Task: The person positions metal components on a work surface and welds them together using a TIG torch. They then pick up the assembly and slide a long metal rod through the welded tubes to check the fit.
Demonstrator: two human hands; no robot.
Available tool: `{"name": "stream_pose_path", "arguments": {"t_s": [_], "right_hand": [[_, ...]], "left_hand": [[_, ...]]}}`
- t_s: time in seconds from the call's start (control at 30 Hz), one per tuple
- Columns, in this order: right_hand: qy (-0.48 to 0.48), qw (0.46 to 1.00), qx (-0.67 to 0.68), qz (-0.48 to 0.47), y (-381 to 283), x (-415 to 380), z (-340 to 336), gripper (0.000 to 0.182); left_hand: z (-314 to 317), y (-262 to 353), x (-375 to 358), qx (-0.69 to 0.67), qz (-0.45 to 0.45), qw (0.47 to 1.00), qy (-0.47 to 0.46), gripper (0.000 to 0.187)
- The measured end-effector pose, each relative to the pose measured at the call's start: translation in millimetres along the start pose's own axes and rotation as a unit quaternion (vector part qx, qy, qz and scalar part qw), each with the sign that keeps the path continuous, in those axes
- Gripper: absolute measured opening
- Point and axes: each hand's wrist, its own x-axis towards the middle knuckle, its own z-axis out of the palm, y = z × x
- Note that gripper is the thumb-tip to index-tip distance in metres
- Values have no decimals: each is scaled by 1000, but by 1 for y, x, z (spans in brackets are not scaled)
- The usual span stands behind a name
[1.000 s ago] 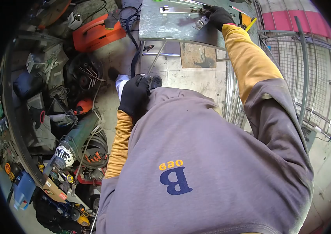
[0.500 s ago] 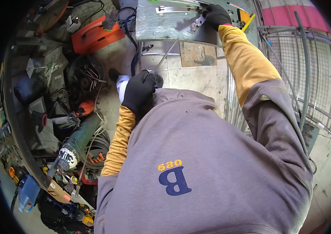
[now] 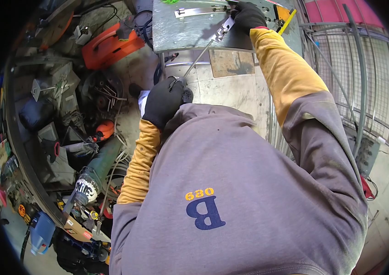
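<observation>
My left hand (image 3: 164,101), in a black glove, is closed on a thin metal rod (image 3: 199,58) near my chest. The rod slants up and right, its far end reaching the front edge of the metal-topped table (image 3: 180,34). Over the tabletop, my right hand (image 3: 248,17), also gloved in black, has its fingers curled at the upper end of a small shiny metal bracket (image 3: 224,30). Its fingertips are partly hidden. A flat metal strip with fittings (image 3: 196,11) lies to the left of that hand.
A yellow-edged tool (image 3: 287,22) and an orange block (image 3: 280,12) sit right of my right hand. An orange-red case (image 3: 112,46) stands on the left floor, near a green gas cylinder (image 3: 100,167) and cluttered tools. Metal frames (image 3: 359,78) stand at right.
The view has shifted slightly, with the table appearing further left. The bracket by my right hand looks turned a little steeper. My left hand keeps hold of the rod.
</observation>
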Motion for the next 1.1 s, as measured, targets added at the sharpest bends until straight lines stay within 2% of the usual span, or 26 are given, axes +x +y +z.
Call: {"name": "stream_pose_path", "arguments": {"t_s": [0.03,0.1,0.27,0.37,0.57,0.63,0.7,0.8,0.93,1.03,1.1], "right_hand": [[2,1000,2,-5,0,-1,0,26],[-10,1000,-6,-1,2,0,1,26],[1,1000,-18,12,-8,-4,-6,27],[-43,998,-19,33,-10,-3,-8,29],[25,999,-43,-2,-6,-10,9,25],[94,995,-30,-13,-5,-17,15,22],[112,993,-12,-15,-7,-22,19,20],[166,986,23,-27,-7,-32,22,15],[243,968,53,-41,-15,-43,24,13],[257,961,84,-57,-16,-47,18,12],[265,957,97,-68,-13,-43,19,11]], "left_hand": [[0,2,-2,1,0,1000,-2,35],[-5,19,-4,13,-79,997,-21,34],[-5,16,1,33,-39,999,-16,36],[-1,14,9,47,-48,998,-9,39],[4,24,23,94,-74,993,-22,45],[7,18,28,116,-69,991,-16,45],[8,16,33,185,-71,979,-38,45],[12,24,29,199,-93,975,-25,45],[14,7,31,210,-78,974,-17,41],[15,6,32,216,-88,972,-38,39],[14,4,32,220,-63,973,-24,38]]}}
